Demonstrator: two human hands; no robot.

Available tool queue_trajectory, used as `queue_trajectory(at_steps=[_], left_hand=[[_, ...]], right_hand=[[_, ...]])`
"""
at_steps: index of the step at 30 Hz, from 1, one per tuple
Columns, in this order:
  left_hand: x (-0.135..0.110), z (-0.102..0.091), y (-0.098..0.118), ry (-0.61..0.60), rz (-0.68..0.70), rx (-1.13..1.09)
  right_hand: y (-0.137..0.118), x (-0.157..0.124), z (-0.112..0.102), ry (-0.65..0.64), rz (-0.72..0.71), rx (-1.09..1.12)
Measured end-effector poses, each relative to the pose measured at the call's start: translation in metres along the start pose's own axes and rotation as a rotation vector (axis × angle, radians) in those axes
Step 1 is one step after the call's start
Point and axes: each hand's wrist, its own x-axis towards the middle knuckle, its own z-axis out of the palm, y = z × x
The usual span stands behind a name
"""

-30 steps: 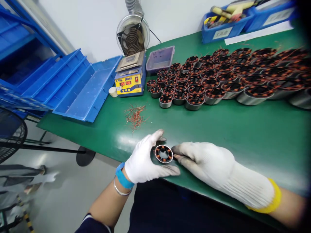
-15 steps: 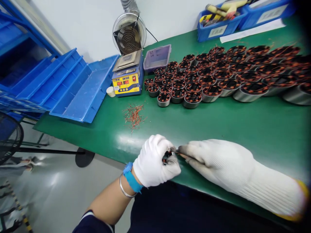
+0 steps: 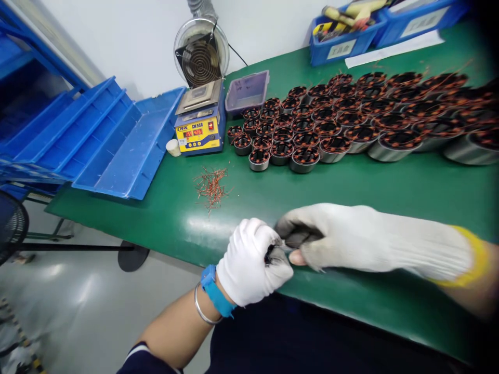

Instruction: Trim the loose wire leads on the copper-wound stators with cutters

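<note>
In a white glove, my left hand [image 3: 253,262] is closed around a small stator [image 3: 268,254], a wound motor core. Only its dark opening shows between the fingers; the rest is hidden. My right hand [image 3: 339,236], gloved with dirty grey fingers and a bare thumb tip, is right beside it. Its fingers are curled in at the stator's edge, and what they pinch there is too small to make out. Beyond the hands stand rows of similar stators [image 3: 306,157] with copper windings in metal rings. A loose pile of copper wire clippings [image 3: 211,188] lies to the left.
A yellow-fronted solder pot [image 3: 198,136] with digital readouts stands at the back, before a round fume extractor [image 3: 201,59]. Nearby are a purple bin [image 3: 246,94], blue trays [image 3: 117,156], a small white cup [image 3: 173,147] and a blue tool box [image 3: 343,47] on the green table [image 3: 175,218].
My right hand has turned and lifted slightly, its fingers curling and the thumb tip coming into view. My left hand keeps its grip on the stator. The whole view has shifted a little.
</note>
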Motion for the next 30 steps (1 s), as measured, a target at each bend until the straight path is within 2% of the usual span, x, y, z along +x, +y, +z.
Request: queue_trajectory(at_steps=[2,3,5,7,10,15,17,20,21,23,25,26,27,28,30], left_hand=[[0.0,0.001,0.0,-0.006,-0.016,0.019],[0.0,0.002,0.0,-0.003,-0.026,0.029],[-0.001,0.002,0.001,-0.002,-0.053,0.038],[-0.001,0.001,0.001,0.0,-0.09,0.019],[-0.002,-0.004,0.003,-0.012,-0.102,-0.09],[-0.007,-0.01,-0.002,-0.044,-0.069,-0.267],[-0.01,-0.011,-0.009,-0.031,-0.146,-0.455],[-0.016,-0.019,-0.017,0.016,-0.374,-0.857],[-0.017,-0.022,-0.018,-0.036,-0.457,-0.968],[-0.018,-0.031,-0.014,-0.271,-0.608,-1.101],[-0.019,-0.039,-0.006,-0.483,-0.683,-1.137],[-0.019,-0.043,-0.002,-0.491,-0.672,-1.13],[-0.019,-0.046,0.002,-0.441,-0.609,-1.098],[-0.019,-0.049,0.006,-0.375,-0.496,-1.033],[-0.018,-0.055,0.013,-0.272,-0.173,-0.827]], right_hand=[[-0.002,0.01,0.005,-0.255,0.019,0.19],[-0.003,0.013,0.008,-0.335,0.019,0.298],[-0.003,0.016,0.014,-0.388,0.023,0.494],[-0.002,0.015,0.018,-0.408,0.041,0.6],[-0.001,0.01,0.021,-0.361,0.032,0.54],[-0.003,0.003,0.027,-0.182,0.014,0.336],[-0.005,0.001,0.029,-0.139,-0.012,0.312],[-0.01,-0.006,0.028,-0.085,-0.043,0.315],[-0.012,-0.01,0.027,-0.062,-0.057,0.317],[-0.016,-0.018,0.027,-0.014,-0.08,0.322],[-0.019,-0.027,0.029,0.002,-0.071,0.353],[-0.02,-0.032,0.031,-0.004,-0.054,0.388],[-0.022,-0.036,0.034,-0.016,-0.033,0.443],[-0.023,-0.04,0.037,-0.03,-0.019,0.521],[-0.025,-0.047,0.045,-0.042,-0.021,0.714]])
